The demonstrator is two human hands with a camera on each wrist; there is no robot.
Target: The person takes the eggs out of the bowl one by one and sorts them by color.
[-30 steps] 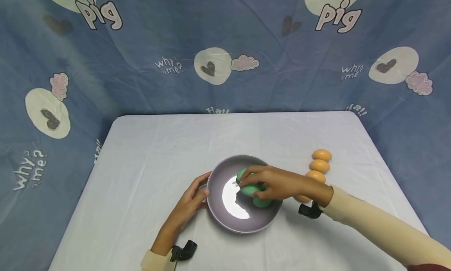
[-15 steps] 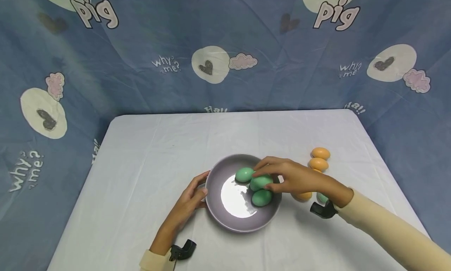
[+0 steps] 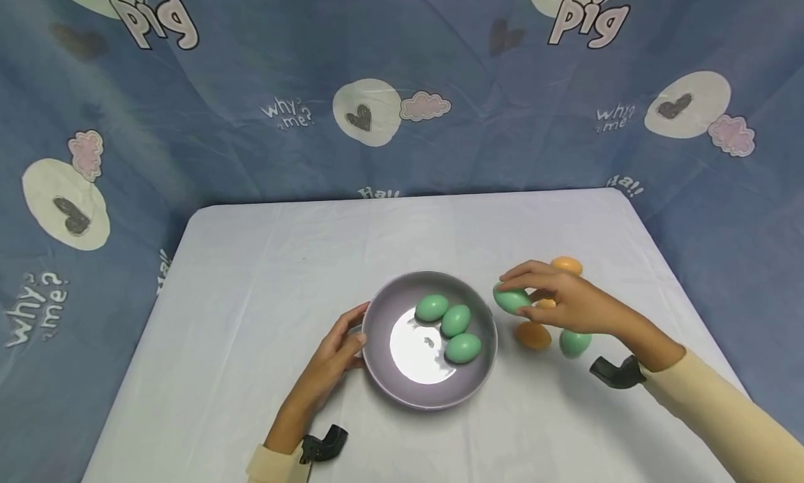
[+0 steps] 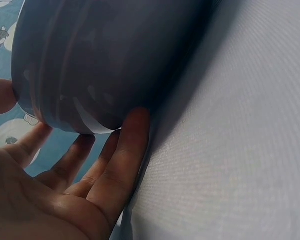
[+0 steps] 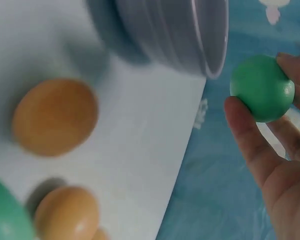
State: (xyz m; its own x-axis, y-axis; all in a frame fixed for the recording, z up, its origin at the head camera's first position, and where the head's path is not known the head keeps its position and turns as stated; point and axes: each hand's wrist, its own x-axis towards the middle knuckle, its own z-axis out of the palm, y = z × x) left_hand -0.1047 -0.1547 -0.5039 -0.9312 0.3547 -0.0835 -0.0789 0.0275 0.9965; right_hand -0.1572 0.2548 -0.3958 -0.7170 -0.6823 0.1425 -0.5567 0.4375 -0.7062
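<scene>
A purple-grey bowl point(image 3: 384, 378) stands on the table, three green eggs point(image 3: 461, 348) lying in its right half. My left hand point(image 3: 333, 354) holds the bowl's left side, thumb at the rim and fingers round the outer wall, as the left wrist view confirms. To the right of the bowl, my right hand point(image 3: 565, 298) pinches another green egg point(image 5: 262, 88) between thumb and fingertips, raised above the table. Below that hand lie orange eggs point(image 3: 532, 335), partly hidden by it, and one green egg point(image 3: 574, 343) beside them.
A white cloth point(image 3: 283, 259) covers the table. Behind it and at the sides hangs a blue printed curtain point(image 3: 251, 148). In the right wrist view, orange eggs point(image 5: 55, 117) lie close to the bowl wall point(image 5: 175, 35).
My right hand has lifted a green egg out of the bowl and carried it right, over the orange eggs. My left hand has stayed at the bowl.
</scene>
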